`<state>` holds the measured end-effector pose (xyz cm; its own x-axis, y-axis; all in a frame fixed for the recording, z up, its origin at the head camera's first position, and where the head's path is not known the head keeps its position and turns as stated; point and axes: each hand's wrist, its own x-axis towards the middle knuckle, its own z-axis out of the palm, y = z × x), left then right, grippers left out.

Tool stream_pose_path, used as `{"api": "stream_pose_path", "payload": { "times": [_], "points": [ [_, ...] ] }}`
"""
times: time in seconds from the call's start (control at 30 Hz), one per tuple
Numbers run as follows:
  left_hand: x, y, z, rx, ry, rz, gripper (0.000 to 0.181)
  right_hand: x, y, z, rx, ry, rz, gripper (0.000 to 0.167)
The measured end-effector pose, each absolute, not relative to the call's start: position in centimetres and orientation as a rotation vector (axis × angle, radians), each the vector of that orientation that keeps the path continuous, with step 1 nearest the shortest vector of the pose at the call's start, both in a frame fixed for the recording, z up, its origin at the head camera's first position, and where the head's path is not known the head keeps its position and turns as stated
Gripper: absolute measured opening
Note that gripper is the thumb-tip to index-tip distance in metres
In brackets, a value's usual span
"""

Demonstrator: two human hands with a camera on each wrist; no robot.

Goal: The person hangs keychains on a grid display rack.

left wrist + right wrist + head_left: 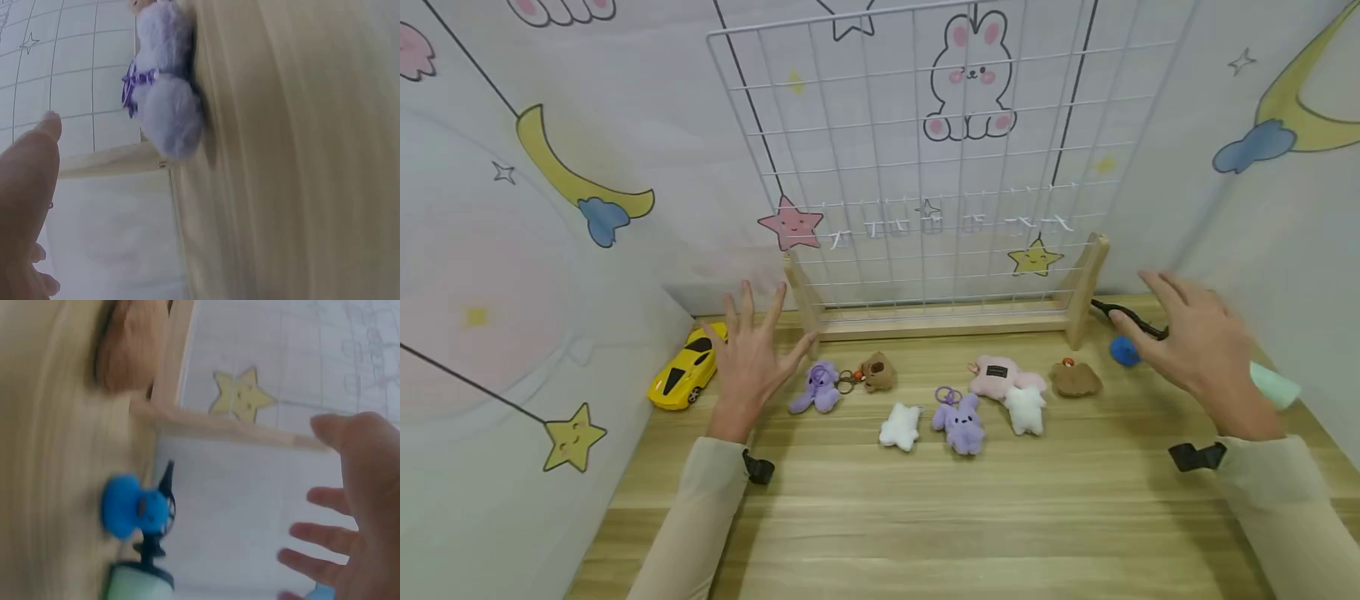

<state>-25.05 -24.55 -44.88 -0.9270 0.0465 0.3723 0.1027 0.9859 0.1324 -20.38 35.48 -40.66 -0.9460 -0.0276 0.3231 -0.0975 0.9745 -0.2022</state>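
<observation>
1. Presently hangs, in the case of the left hand [751, 358], near the back left corner of the bench [887, 517], with released fingers fanned wide and grasping nothing.
2. Overlaps the yellow toy car [681, 371] in the head view; cannot tell there whether touching or just above.
3. Has the left purple plush toy [822, 387] just beside the thumb, lying toward the back edge of the bench; shows clear of the hand in the left wrist view.
4. Hangs likewise, in the case of the right hand [1202, 342], near the back right corner, with fingers released, parted and slightly blurred, grasping nothing.
5. Shows below and beside that hand a blue toy duck [1125, 351] and a slim black object [1153, 331], and, by the right edge, a pale green cup [1273, 386].
6. Lies in a loose row between the hands: brown bear [877, 372], white plush [900, 427], second purple plush [961, 425], pink plush [992, 377] with another white plush [1026, 410] against it, and brown plush [1075, 379].
7. Stands along the back edge: wire rack [940, 323], with white hooks [1062, 222] in a line.
</observation>
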Motion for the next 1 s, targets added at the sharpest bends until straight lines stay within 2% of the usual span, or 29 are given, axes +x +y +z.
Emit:
{"api": "stream_pose_path", "payload": {
  "times": [0.23,0.57,0.87,1.0],
  "points": [
    [-25.6,-23.0,-45.4,-0.184,-2.588,-0.573,0.078,-20.6,31.7,-42.3,0.234,-3.019,0.512,0.056],
    [-27.3,-20.5,-45.5,-0.127,-2.428,-0.962,0.054,-21.6,30.0,-44.5,0.182,-3.255,0.640,0.055],
    [-27.7,-20.0,-46.1,-0.097,-2.336,-1.037,0.027,-22.5,30.0,-46.1,0.215,-3.184,0.748,0.030],
    [-27.8,-19.8,-46.4,-0.072,-2.315,-1.050,0.026,-22.5,30.0,-46.3,0.207,-3.175,0.752,0.029]
  ]
}}
